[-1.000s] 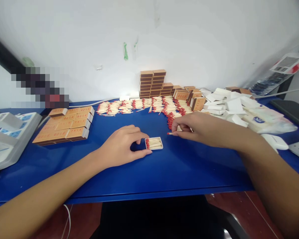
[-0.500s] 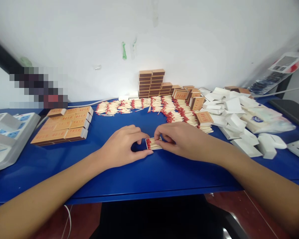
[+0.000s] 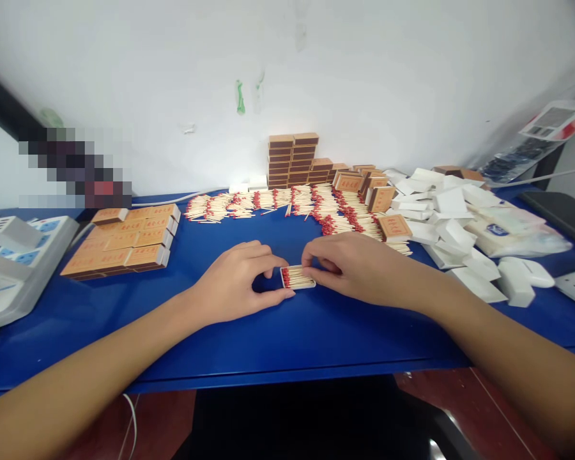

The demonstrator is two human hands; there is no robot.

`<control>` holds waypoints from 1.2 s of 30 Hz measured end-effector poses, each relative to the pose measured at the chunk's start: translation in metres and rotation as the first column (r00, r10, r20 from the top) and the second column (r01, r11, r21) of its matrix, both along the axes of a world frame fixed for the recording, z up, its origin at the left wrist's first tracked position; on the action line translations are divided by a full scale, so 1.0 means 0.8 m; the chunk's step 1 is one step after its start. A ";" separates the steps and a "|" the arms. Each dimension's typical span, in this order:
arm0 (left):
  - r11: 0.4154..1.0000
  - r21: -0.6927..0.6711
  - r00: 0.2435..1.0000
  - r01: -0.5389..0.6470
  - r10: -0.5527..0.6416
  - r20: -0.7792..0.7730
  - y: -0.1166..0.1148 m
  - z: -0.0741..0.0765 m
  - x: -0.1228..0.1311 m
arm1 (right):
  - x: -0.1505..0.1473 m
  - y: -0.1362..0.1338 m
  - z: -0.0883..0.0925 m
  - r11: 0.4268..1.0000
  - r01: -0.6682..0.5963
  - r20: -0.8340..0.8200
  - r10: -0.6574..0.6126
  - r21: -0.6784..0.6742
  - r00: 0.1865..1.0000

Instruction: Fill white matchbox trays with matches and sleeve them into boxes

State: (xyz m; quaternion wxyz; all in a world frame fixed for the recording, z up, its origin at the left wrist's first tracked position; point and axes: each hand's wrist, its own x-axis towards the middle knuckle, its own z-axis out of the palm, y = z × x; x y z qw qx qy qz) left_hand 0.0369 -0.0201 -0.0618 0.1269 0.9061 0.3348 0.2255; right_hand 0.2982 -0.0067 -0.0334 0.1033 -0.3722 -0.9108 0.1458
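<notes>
A small white tray of red-tipped matches [image 3: 296, 277] lies on the blue table [image 3: 316, 332] in front of me. My left hand [image 3: 237, 281] pinches the tray's left end between thumb and fingers. My right hand [image 3: 352, 265] rests against the tray's right end, fingers curled onto the matches; whether it holds a match is hidden. A long pile of loose matches [image 3: 311, 207] runs across the table behind both hands.
Rows of tan matchboxes [image 3: 124, 243] lie at the left, a stack of matchboxes [image 3: 292, 160] stands by the wall, and white empty trays [image 3: 453, 217] are heaped at the right. A grey power strip [image 3: 14, 255] sits at far left.
My right hand came back from the loose matches with a match and moved left to the tray. It now rests on the tray's right end. The left hand stayed put.
</notes>
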 end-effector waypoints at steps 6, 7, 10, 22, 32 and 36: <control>1.000 0.016 1.000 -0.008 0.008 0.005 0.000 0.000 -0.003 | 0.047 0.028 0.011 0.980 0.160 0.034 -0.165 0.116 0.986; 1.000 0.015 1.000 -0.013 0.013 0.000 0.000 0.000 -0.004 | 0.057 0.033 0.013 0.979 0.170 0.073 -0.179 0.112 0.981; 1.000 0.011 1.000 -0.029 0.029 -0.012 0.001 0.000 -0.007 | 0.076 0.043 0.017 0.983 0.171 0.170 -0.179 0.059 0.969; 0.999 0.002 0.999 -0.036 0.036 -0.011 0.002 0.000 -0.008 | 0.064 0.039 0.018 0.983 0.177 0.243 -0.161 -0.043 0.957; 0.999 -0.004 0.999 -0.044 0.043 -0.019 0.001 0.001 -0.007 | 0.067 0.043 0.007 0.991 0.130 0.192 -0.127 -0.005 0.973; 0.999 -0.002 0.999 -0.036 0.036 -0.017 0.001 0.001 -0.007 | 0.061 0.040 0.008 0.989 0.145 0.225 -0.140 -0.006 0.964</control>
